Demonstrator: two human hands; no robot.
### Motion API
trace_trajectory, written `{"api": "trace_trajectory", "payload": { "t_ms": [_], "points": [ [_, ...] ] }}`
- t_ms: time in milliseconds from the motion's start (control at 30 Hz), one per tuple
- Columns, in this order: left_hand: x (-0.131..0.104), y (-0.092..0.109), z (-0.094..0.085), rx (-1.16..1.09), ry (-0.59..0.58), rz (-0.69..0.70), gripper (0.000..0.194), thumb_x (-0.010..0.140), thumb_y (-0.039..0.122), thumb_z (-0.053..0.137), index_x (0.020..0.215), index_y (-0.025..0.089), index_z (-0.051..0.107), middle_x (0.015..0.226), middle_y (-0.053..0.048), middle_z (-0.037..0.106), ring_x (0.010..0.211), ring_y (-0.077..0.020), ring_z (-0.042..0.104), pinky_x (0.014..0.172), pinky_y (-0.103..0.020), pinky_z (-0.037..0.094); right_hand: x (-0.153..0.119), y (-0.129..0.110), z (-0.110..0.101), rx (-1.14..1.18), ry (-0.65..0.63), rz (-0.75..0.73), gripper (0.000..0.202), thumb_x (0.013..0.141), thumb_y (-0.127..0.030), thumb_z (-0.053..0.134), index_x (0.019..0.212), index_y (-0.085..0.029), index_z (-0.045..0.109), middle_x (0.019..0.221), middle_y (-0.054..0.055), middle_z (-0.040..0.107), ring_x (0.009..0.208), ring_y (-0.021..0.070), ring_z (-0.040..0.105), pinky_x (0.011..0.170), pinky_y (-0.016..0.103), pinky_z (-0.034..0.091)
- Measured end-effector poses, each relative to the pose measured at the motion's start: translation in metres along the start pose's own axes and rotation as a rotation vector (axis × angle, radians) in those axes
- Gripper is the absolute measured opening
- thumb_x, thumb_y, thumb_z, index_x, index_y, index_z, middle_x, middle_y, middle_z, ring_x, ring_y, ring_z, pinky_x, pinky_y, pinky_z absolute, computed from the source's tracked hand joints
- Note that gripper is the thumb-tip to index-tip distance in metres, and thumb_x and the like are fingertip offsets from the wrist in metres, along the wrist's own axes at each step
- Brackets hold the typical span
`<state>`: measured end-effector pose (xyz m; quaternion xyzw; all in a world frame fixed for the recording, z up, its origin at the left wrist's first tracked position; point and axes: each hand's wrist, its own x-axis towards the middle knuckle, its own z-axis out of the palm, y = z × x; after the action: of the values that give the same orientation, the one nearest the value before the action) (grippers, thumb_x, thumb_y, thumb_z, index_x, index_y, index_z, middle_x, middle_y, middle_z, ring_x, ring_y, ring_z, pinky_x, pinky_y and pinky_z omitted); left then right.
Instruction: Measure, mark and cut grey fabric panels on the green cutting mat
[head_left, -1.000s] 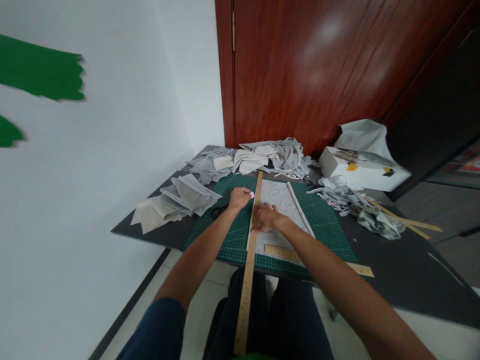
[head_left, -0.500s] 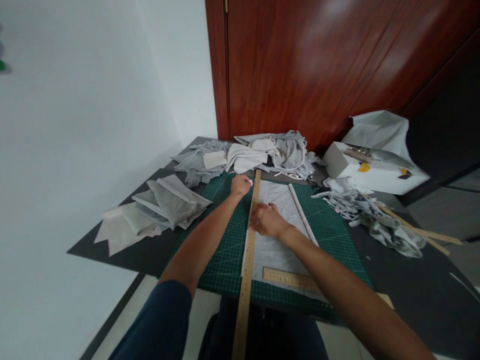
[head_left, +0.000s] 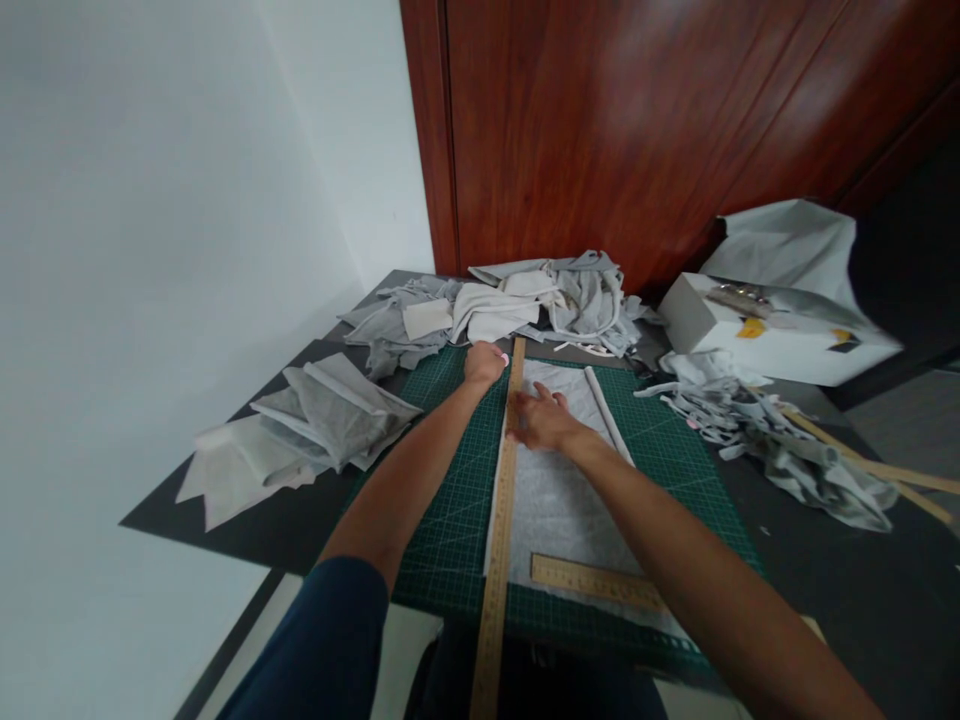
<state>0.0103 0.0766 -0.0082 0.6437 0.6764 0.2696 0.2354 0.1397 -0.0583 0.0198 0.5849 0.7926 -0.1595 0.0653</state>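
Note:
A long wooden ruler (head_left: 496, 560) lies lengthwise over a light grey cloth (head_left: 559, 500), near the cloth's left edge, and juts past the table's front. My left hand (head_left: 484, 362) is closed at the far end of the ruler, pinching a small pinkish-white piece (head_left: 505, 359) that looks like tailor's chalk. Partway down the ruler, my right hand (head_left: 541, 417) presses on it with some fingers spread; its fingertips are partly blurred. A short wooden ruler (head_left: 592, 580) rests across the cloth's near end. A narrow rolled strip (head_left: 606, 412) runs along the cloth's right side.
Under the cloth is a green cutting mat (head_left: 442, 530) on a dark table (head_left: 247, 535). Folded grey cloth pieces (head_left: 330, 410) lie left, a fabric heap (head_left: 502, 305) behind, and tangled scraps (head_left: 802, 450) right. A white box (head_left: 795, 340) stands at the back right.
My right hand has shifted slightly farther up the ruler, and its fingers are more spread. My left hand stays closed by the ruler's far end. The camera view has shifted a little.

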Motion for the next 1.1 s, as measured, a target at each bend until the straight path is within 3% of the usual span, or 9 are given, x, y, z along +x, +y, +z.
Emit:
{"api": "trace_trajectory", "payload": {
  "t_ms": [167,433,833,1100],
  "points": [
    [0.005,0.002,0.011,0.002,0.045,-0.001,0.019,0.088,0.021,0.075,0.105,0.018,0.084,0.116,-0.014,0.080,0.111,-0.0245,0.074,0.096,-0.028,0.054,0.000,-0.007,-0.002,-0.035,-0.007,0.008,0.053,0.093,-0.039,0.069,0.143,-0.022,0.062,0.160,0.016,0.049,0.159,0.0417,0.019,0.122,0.064,0.024],
    [0.008,0.008,0.018,0.017,0.057,0.018,0.021,0.089,0.022,0.073,0.106,0.018,0.084,0.114,-0.013,0.081,0.110,-0.0234,0.075,0.096,-0.025,0.054,-0.002,-0.008,-0.005,-0.028,-0.013,0.018,0.054,0.093,-0.038,0.069,0.144,-0.021,0.061,0.159,0.015,0.050,0.158,0.0413,0.021,0.123,0.063,0.025],
    [-0.010,0.019,0.003,0.051,-0.055,0.045,0.017,0.084,0.013,0.072,0.096,0.013,0.084,0.104,-0.015,0.082,0.104,-0.0239,0.077,0.086,-0.024,0.056,-0.001,-0.007,-0.006,-0.024,-0.026,0.022,0.056,0.094,-0.040,0.069,0.147,-0.021,0.059,0.160,0.016,0.049,0.157,0.0420,0.024,0.122,0.064,0.026],
    [-0.027,0.019,-0.008,0.145,-0.124,0.069,0.018,0.081,0.012,0.073,0.095,0.012,0.084,0.100,-0.013,0.082,0.103,-0.0237,0.077,0.092,-0.027,0.056,-0.001,-0.009,-0.006,-0.024,-0.031,0.041,0.055,0.094,-0.040,0.070,0.144,-0.021,0.062,0.160,0.015,0.051,0.156,0.0419,0.025,0.122,0.063,0.028]
  ]
}}
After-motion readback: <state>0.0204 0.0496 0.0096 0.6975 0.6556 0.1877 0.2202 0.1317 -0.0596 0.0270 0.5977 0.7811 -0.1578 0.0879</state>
